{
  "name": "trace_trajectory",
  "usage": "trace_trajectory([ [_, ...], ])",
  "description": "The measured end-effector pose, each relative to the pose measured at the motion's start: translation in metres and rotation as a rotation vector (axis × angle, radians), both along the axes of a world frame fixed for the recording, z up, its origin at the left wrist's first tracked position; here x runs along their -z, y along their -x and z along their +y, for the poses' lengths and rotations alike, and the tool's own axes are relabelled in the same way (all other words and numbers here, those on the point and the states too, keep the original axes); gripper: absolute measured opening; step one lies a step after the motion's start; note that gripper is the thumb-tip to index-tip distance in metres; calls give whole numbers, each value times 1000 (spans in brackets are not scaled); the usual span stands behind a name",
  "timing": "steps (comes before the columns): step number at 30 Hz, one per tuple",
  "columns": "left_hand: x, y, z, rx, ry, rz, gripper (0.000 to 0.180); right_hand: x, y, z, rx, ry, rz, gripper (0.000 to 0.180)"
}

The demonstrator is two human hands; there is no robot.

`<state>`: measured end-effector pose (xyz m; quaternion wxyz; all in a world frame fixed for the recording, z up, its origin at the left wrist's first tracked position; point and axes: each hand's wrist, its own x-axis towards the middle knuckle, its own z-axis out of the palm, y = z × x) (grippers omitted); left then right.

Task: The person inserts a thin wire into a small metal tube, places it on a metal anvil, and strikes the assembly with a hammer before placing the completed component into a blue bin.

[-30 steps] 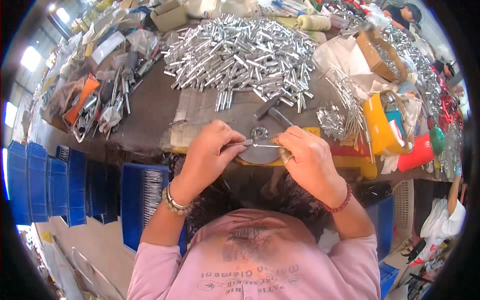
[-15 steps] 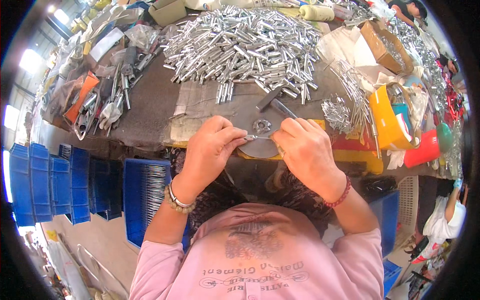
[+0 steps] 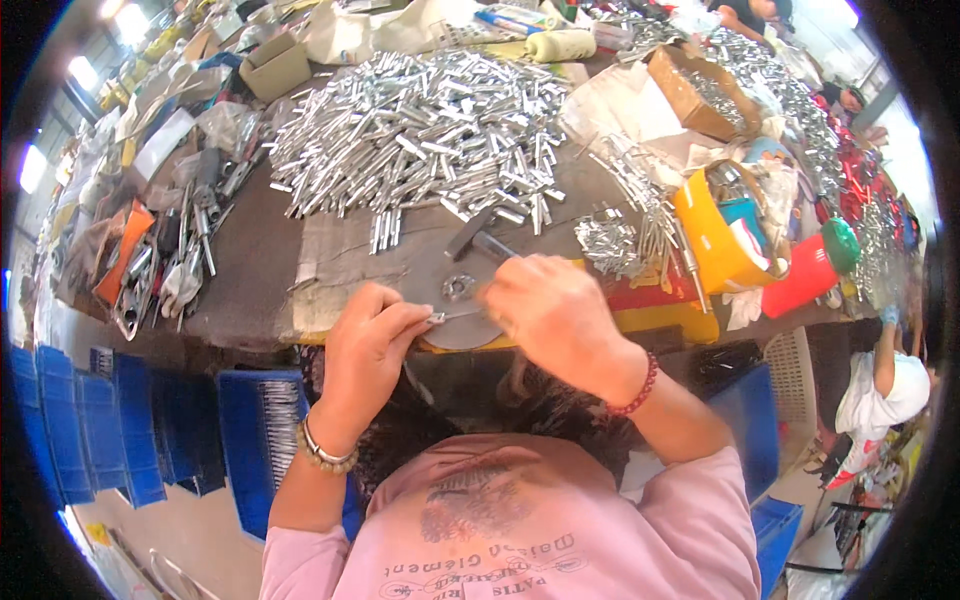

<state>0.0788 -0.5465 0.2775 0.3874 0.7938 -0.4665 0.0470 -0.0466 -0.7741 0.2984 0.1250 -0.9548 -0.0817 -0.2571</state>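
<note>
My left hand (image 3: pixel 368 350) pinches a small silver metal piece (image 3: pixel 437 317) between thumb and fingertips. A thin rod (image 3: pixel 466 314) appears to run from it toward my right hand (image 3: pixel 565 318). Motion smears the fingers of that hand, so whether they grip anything is unclear. Beneath both lies a round grey metal plate (image 3: pixel 425 272) at the table's near edge. On the plate rests a small shiny ring-shaped metal part (image 3: pixel 459 288). A hammer (image 3: pixel 467 236) lies just beyond it, its handle slanting toward my right hand.
A big heap of short silver tubes (image 3: pixel 420 140) covers the table's far middle. Small metal parts (image 3: pixel 606 243), thin rods (image 3: pixel 670 235) and a yellow container (image 3: pixel 715 220) lie to the right. Tools (image 3: pixel 185 235) clutter the left. Blue bins (image 3: pixel 240 425) stand below the table.
The view has shifted, so the table sits lower and farther left. My right hand's fingertips, earlier at the far end of the thin rod, are now blurred and slightly raised. My left hand keeps its pinch.
</note>
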Motion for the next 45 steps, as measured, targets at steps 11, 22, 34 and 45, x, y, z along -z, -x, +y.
trace_trajectory([
  [11,3,6,1,-28,22,20,22,3,-4,-145,514,22,128,15],
  [22,6,-3,0,-20,34,12,21,0,-21,-161,362,54,262,16],
  [34,9,1,3,-6,24,-2,15,-14,-19,-100,333,-460,201,12],
  [45,9,-5,2,10,55,-19,18,1,-32,16,-99,-631,227,54],
])
